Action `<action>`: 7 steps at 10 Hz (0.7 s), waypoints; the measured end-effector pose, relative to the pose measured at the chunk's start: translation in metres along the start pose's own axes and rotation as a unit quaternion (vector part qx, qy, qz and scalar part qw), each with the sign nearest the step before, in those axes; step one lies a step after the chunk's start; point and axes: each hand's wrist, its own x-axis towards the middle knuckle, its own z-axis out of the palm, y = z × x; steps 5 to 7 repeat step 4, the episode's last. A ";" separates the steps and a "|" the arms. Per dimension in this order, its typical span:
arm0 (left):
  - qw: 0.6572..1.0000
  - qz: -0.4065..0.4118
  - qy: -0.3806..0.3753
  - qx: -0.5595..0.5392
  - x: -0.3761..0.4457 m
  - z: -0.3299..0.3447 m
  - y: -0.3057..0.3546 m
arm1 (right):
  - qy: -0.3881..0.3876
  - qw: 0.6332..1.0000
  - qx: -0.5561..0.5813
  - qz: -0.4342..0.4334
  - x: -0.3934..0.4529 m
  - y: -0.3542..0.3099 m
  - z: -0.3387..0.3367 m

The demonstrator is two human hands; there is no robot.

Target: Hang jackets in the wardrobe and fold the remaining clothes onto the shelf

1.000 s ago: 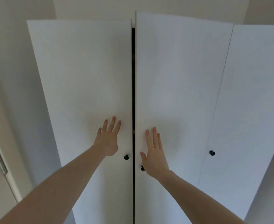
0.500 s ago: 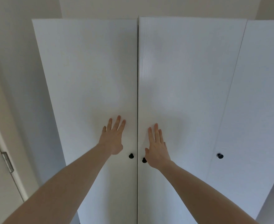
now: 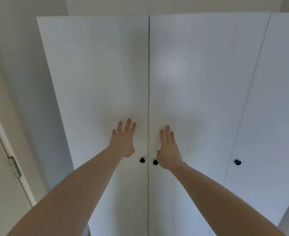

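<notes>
Two bare arms reach forward from the bottom of the view to a tall white wardrobe [image 3: 200,82]. The left hand [image 3: 124,142] lies flat on the left door [image 3: 96,74], fingers spread and holding nothing. The right hand [image 3: 169,152] lies flat on the middle door [image 3: 200,116], fingers straight and close together, also holding nothing.

Just below the left hand sits a small round black knob [image 3: 142,160]. A second black knob [image 3: 155,162] sits beside the right hand's thumb. Between the two knobs runs a thin dark line where the doors meet, shut tight. The doors are smooth and flat, with a faint wood grain.

Farther right on the wardrobe is a third door [image 3: 276,99] with its own black knob [image 3: 238,162]. Left of the wardrobe stands a plain room door with a metal hinge [image 3: 15,166]. No jackets or other clothes can be seen.
</notes>
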 end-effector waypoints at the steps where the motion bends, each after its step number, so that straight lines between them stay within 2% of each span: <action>1: 1.000 -0.002 -0.002 -0.001 -0.002 0.001 0.002 | -0.002 1.000 0.004 0.000 0.001 0.001 0.001; 3: 1.000 0.009 0.006 -0.027 -0.017 0.000 0.006 | -0.015 1.000 0.013 0.002 0.002 -0.001 -0.010; 4: 0.996 0.035 0.033 -0.071 -0.036 -0.006 0.005 | -0.002 0.998 0.066 0.015 -0.006 -0.005 -0.026; 7: 0.996 0.035 0.033 -0.071 -0.036 -0.006 0.005 | -0.002 0.998 0.066 0.015 -0.006 -0.005 -0.026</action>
